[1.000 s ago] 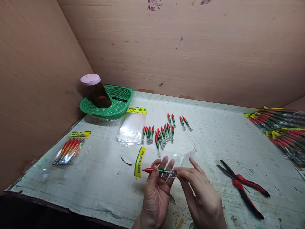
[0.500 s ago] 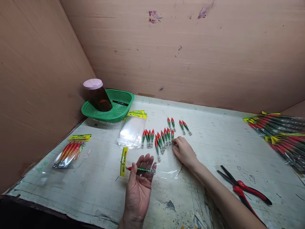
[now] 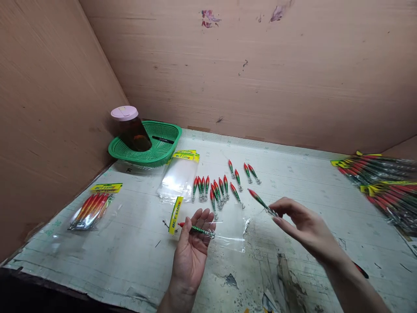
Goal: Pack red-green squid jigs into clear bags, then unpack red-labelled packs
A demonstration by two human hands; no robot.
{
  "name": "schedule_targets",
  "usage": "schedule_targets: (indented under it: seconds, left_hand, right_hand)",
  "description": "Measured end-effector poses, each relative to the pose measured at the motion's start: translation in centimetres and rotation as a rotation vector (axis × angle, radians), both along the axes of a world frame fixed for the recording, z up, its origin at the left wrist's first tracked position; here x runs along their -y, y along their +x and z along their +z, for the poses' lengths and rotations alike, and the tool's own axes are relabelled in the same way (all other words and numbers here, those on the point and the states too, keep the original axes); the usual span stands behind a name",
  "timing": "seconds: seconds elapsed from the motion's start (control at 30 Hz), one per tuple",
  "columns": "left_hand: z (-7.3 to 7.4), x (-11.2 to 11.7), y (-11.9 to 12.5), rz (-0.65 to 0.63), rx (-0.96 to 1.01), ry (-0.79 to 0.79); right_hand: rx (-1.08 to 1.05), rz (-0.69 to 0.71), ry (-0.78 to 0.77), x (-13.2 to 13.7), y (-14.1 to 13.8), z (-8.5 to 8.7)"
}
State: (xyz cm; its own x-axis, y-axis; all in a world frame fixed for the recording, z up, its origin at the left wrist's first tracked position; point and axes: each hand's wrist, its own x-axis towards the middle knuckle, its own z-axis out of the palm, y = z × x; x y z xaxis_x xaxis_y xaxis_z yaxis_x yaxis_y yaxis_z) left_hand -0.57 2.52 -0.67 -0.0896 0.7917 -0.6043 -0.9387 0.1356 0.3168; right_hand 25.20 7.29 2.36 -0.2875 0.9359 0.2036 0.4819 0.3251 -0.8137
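My left hand is palm up, its thumb pressing a red-and-green fishing lure across the fingers. A clear plastic bag with a yellow header card lies along that hand and stretches right past the fingertips; whether the lure is inside it I cannot tell. Between thumb and fingertips, my right hand pinches another fishing lure by its hook end, the red tip pointing up and left. On the table just beyond both hands lie several loose lures of the same kind.
A stack of clear bags lies left of the loose lures. Behind it, a green basket holds a lidded cup and a black pen. Packed lures are at left, more bagged lures at far right. Pliers are mostly hidden under my right arm.
My right hand has drawn back right from the row, bringing a lure with it. Some loose lures shifted. The left hand stays put, its bag slightly tilted.
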Motion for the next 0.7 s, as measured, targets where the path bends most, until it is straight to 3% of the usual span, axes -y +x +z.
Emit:
schedule_targets:
  seconds: [0.1, 0.17, 0.23, 0.37, 0.5, 0.7]
  left_hand:
    - [0.0, 0.1, 0.0, -0.030, -0.008, -0.006]
    - [0.0, 0.2, -0.1, -0.058, -0.002, 0.009]
    - [0.0, 0.3, -0.1, -0.116, 0.011, 0.027]
    - [0.1, 0.7, 0.2, -0.272, 0.053, 0.055]
    - [0.1, 1.2, 0.8, -0.330, 0.056, 0.134]
    - [-0.2, 1.4, 1.0, -0.343, 0.090, 0.213]
  right_hand:
    - [-0.122, 0.336, -0.016, 1.9, 0.2, 2.8]
    - [-0.015, 0.512, -0.007, 2.9, -0.3, 4.3]
    - [0.166, 0.560, 0.050, 3.6, -1.5, 5.1]
    - [0.371, 0.449, 0.355, 4.1, -4.6, 4.7]
    - [0.457, 0.313, 0.692, 4.2, -6.7, 3.7]
    - [0.530, 0.209, 0.870, 5.0, -7.2, 3.7]
